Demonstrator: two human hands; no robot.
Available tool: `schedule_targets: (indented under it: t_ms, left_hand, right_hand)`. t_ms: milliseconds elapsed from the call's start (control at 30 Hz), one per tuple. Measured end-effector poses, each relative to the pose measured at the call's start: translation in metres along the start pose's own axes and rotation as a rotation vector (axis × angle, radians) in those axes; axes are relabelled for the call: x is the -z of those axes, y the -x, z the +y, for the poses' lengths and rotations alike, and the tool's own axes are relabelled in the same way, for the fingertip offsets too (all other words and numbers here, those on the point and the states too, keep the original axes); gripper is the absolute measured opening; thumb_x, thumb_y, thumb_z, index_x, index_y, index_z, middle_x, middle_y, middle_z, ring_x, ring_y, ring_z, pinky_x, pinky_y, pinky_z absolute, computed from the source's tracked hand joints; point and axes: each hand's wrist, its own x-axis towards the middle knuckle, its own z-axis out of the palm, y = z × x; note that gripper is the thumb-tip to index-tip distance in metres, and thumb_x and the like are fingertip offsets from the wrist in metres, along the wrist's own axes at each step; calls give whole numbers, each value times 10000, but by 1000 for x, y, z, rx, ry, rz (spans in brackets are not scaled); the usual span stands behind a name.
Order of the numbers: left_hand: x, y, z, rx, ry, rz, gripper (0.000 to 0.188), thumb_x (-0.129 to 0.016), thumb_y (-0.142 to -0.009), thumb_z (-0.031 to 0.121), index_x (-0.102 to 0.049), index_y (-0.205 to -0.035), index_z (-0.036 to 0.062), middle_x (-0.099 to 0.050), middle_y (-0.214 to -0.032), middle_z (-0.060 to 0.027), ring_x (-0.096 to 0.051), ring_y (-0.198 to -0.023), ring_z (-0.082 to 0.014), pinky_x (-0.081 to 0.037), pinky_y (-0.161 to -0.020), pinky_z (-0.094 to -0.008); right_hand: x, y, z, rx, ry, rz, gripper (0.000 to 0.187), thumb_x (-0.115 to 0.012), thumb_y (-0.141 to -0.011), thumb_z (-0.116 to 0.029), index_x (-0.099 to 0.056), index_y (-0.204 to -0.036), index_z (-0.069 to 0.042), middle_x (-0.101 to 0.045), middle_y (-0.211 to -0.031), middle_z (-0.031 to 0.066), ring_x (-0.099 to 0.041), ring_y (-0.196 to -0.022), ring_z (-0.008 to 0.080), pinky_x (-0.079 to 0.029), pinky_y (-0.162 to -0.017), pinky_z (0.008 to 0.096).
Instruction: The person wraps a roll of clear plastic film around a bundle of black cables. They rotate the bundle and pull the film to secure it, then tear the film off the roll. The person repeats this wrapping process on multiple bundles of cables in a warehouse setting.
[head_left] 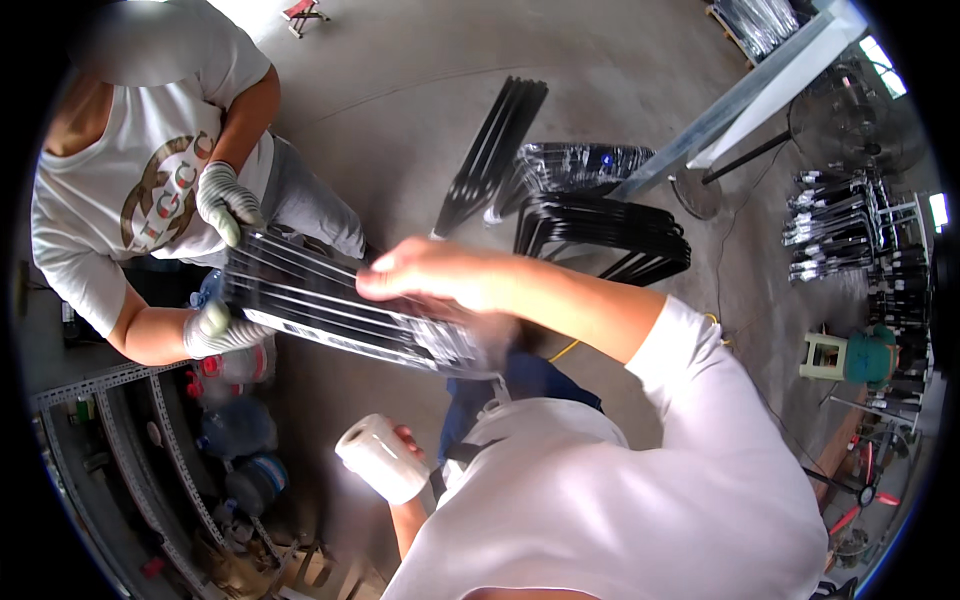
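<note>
A bundle of black bars (pixel 330 310), with clear film around its near end, hangs tilted between a co-worker and me. My right hand (pixel 435 275) reaches across from the right and closes over the bundle's upper side; some of its fingers are hidden. Low at the left, my left hand (pixel 408 440) grips a white roll of stretch film (pixel 385 462), held apart from the bundle. The co-worker's gloved hands, one glove (pixel 228 203) above and another glove (pixel 225 332) below, hold the bundle's far left end. Its near end is blurred.
Black bent frames (pixel 600 230) are stacked on the floor ahead, beside a film-wrapped bundle (pixel 585 165) and a leaning stack of black bars (pixel 495 150). A metal shelf (pixel 130 440) and water jugs (pixel 238 425) stand left. Along the right are a fan (pixel 850 120) and a stool (pixel 824 356).
</note>
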Motion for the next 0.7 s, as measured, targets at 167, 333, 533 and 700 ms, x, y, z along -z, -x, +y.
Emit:
schedule_targets:
  t_ms: [167, 333, 533, 700]
  left_hand:
    - [10, 9, -4, 37, -25, 141, 937, -417, -631, 762, -446, -1125, -33, -567, -924, -232, -598, -725, -368, -510, -606, -469]
    - [18, 36, 13, -14, -16, 297, 916, -323, -659, 740, -480, -1097, -48, -571, -895, -239, -593, -699, -374, -506, -593, -485]
    - [41, 57, 33, -128, 52, 168, 961, -342, -669, 772, -396, -1206, -23, -540, -1014, -244, -579, -849, -368, -489, -694, -497]
    - [48, 48, 39, -159, 127, 178, 894, -321, -714, 730, -408, -1190, -22, -547, -1001, -243, -582, -841, -370, -485, -710, -492]
  right_hand:
    - [203, -48, 81, -9, 249, 1296, 450, -649, -688, -372, -628, -892, 28, -629, -927, 144, -605, -809, 255, -468, -724, 336]
    - [309, -97, 116, 195, -595, 1045, 525, -690, -705, -390, -537, -1028, -5, -606, -962, 140, -572, -903, 273, -442, -815, 419]
    - [274, -96, 97, 341, -742, 566, 249, -645, -748, -219, -573, -883, -22, -624, -872, 141, -608, -821, 303, -492, -760, 456]
    - [252, -125, 119, 278, -586, 611, 208, -624, -744, -144, -592, -891, -1, -630, -868, 114, -615, -820, 250, -504, -769, 389]
